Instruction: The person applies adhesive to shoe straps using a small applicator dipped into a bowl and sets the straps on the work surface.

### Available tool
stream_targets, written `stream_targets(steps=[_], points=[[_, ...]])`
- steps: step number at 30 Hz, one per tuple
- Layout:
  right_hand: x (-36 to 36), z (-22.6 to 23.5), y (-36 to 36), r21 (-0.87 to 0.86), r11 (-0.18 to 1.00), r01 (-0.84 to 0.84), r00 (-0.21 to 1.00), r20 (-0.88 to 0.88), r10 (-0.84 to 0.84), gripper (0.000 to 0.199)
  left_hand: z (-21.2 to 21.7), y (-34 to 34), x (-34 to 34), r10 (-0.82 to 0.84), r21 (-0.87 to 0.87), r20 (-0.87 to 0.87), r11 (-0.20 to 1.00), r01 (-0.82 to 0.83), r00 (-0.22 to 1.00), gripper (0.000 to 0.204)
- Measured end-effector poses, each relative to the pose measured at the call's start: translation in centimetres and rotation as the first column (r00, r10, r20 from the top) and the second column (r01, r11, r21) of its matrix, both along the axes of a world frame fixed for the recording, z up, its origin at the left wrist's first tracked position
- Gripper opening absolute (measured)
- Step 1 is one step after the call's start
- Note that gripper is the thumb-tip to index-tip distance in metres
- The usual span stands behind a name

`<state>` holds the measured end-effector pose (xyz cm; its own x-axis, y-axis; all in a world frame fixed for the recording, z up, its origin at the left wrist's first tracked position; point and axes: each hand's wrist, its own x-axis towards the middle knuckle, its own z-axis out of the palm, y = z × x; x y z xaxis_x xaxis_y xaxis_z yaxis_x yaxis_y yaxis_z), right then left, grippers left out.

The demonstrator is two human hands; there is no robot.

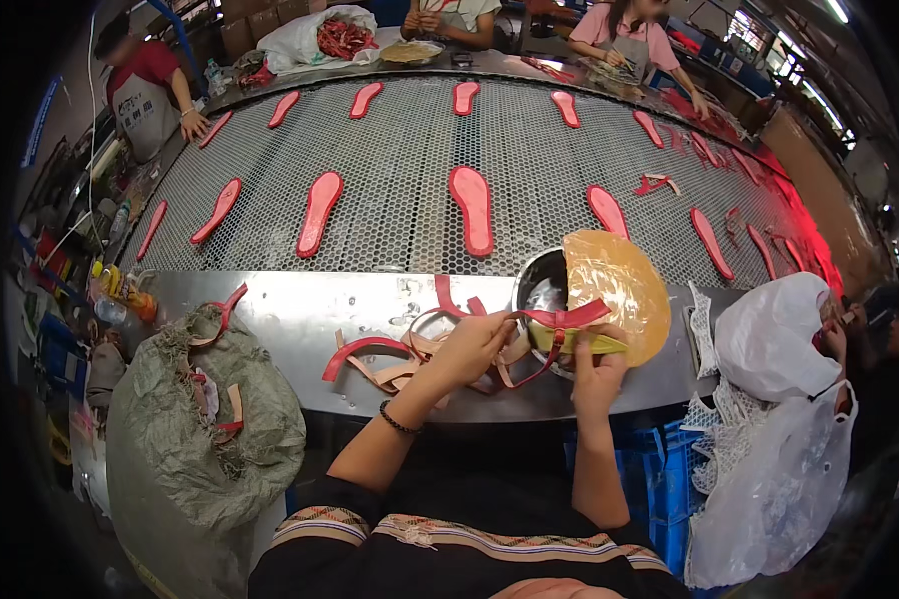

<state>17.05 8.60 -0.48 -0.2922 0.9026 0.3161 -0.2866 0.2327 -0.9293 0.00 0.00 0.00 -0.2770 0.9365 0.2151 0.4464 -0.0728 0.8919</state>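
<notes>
My left hand [472, 344] pinches one end of a red sandal strap [557, 319] and holds it stretched across a metal bowl [539, 290]. My right hand [597, 371] grips a yellow-handled brush [581, 341] laid against the strap. A glue-coated yellowish lid [617, 285] leans on the bowl's right side. A loose pile of red and tan straps [395, 361] lies on the steel ledge [300, 309] under my left wrist.
A mesh conveyor [410, 170] carries several red soles [472, 208] past the ledge. A grey sack [205, 419] with straps stands at my left, white plastic bags [769, 429] at my right. Other people work along the far side and left end.
</notes>
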Motion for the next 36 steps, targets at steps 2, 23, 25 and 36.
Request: stream_targets(steps=[2, 23, 25, 36], points=[[0.5, -0.2, 0.6, 0.018, 0.998, -0.059, 0.970, 0.239, 0.053, 0.016, 0.0, 0.4, 0.8, 0.029, -0.013, 0.012, 0.999, -0.029, 1.000, 0.032], [3.2, 0.6, -2.1, 0.028, 0.999, 0.018, 0.998, 0.052, -0.019, 0.017, 14.0, 19.3, 5.8, 0.392, 0.758, -0.186, 0.641, -0.122, 0.901, 0.055], [4.2, 0.8, -1.4, 0.039, 0.993, 0.109, 0.994, 0.026, -0.110, 0.016, 14.7, 13.2, 7.2, 0.144, 0.663, -0.329, 0.739, 0.120, 0.933, 0.073], [3.3, -0.3, 0.5, 0.039, 0.998, 0.056, 0.993, 0.100, -0.060, 0.015, -1.1, -14.7, -3.2, 0.368, -0.056, -0.863, 0.612, -0.789, 0.346, 0.066]])
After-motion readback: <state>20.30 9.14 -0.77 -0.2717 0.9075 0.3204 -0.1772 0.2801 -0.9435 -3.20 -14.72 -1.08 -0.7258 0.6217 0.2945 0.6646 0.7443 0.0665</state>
